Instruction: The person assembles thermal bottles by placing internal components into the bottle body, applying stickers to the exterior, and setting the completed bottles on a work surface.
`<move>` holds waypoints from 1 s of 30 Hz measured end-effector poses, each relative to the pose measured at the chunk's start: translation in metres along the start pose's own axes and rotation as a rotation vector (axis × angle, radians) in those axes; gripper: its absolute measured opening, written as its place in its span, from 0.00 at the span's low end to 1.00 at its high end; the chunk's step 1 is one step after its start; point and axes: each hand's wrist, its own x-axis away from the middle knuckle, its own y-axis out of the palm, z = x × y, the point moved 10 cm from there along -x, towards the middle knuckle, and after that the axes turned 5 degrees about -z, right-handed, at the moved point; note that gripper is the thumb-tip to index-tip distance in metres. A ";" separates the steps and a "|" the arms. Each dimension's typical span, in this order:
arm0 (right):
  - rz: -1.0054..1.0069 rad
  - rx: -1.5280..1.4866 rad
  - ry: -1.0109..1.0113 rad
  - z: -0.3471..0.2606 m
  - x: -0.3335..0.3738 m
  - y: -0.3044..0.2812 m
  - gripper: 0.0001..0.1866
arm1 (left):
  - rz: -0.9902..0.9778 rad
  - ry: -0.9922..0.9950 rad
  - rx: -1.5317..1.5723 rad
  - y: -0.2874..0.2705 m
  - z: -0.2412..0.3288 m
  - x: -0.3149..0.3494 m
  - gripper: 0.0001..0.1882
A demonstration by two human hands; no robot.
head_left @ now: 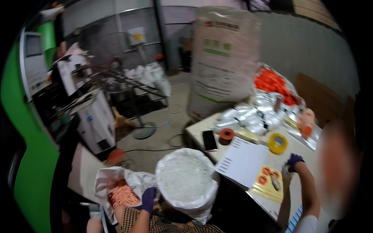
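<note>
My left hand [149, 199], in a purple glove, is low in front of me, between a white sack of pink pieces [123, 193] and a round white sack filled with clear pieces [185, 176]. It is beside the rims of both sacks; its fingers are blurred, so their grip is unclear. Over the white table [289, 182] at the right is my right hand [295, 161], also purple-gloved, with curled fingers. Something pale shows below them, too small to name. Nearest to that hand are a yellow tape roll [278, 143] and a yellow sheet with orange round stickers [272, 182].
White paper [243, 161], a black phone [210, 140] and silvery packets [248, 116] lie on the table. Behind stands a tall sack [225, 58] beside a bag of orange pieces [274, 85]. A green machine [23, 128] borders the left; a cable [155, 149] crosses the floor.
</note>
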 end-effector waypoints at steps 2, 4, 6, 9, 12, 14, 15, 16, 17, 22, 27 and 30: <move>0.015 0.061 -0.037 -0.036 0.030 -0.071 0.30 | 0.053 -0.454 0.865 0.016 -0.022 0.008 0.16; 0.263 -0.163 -0.130 -0.083 0.040 -0.151 0.27 | 0.093 -0.529 1.012 0.018 -0.032 0.011 0.17; 0.257 -0.328 -0.356 -0.167 0.057 -0.205 0.26 | 0.123 -0.459 0.892 0.002 -0.024 0.007 0.16; 0.184 -0.607 -0.668 -0.306 0.077 -0.243 0.26 | 0.088 -0.278 0.482 -0.014 -0.006 -0.004 0.17; 0.471 -0.313 -1.003 -0.450 0.118 -0.256 0.25 | 0.149 -0.355 0.763 0.001 -0.029 0.007 0.16; 0.145 -0.296 -0.976 -0.524 0.099 -0.215 0.29 | 0.149 -0.337 0.807 0.006 -0.012 0.005 0.16; 0.076 -0.240 -0.959 -0.541 0.087 -0.193 0.31 | 0.095 -0.260 0.555 0.000 0.016 -0.007 0.16; 0.015 -0.197 -0.997 -0.576 0.089 -0.175 0.32 | 0.110 -0.201 0.500 -0.002 0.003 -0.001 0.17; -0.021 -0.132 -1.010 -0.588 0.075 -0.146 0.34 | 0.063 -0.286 0.551 0.005 0.010 -0.005 0.17; 0.048 -0.056 -1.151 -0.613 0.080 -0.117 0.48 | 0.080 -0.265 0.543 -0.013 0.003 0.001 0.18; 0.062 -0.487 -1.210 -0.538 0.152 -0.183 0.42 | 0.092 -0.267 0.573 -0.034 0.008 0.009 0.18; 0.156 -0.723 -1.101 -0.460 0.166 -0.199 0.31 | 0.070 -0.280 0.594 -0.034 0.018 0.014 0.17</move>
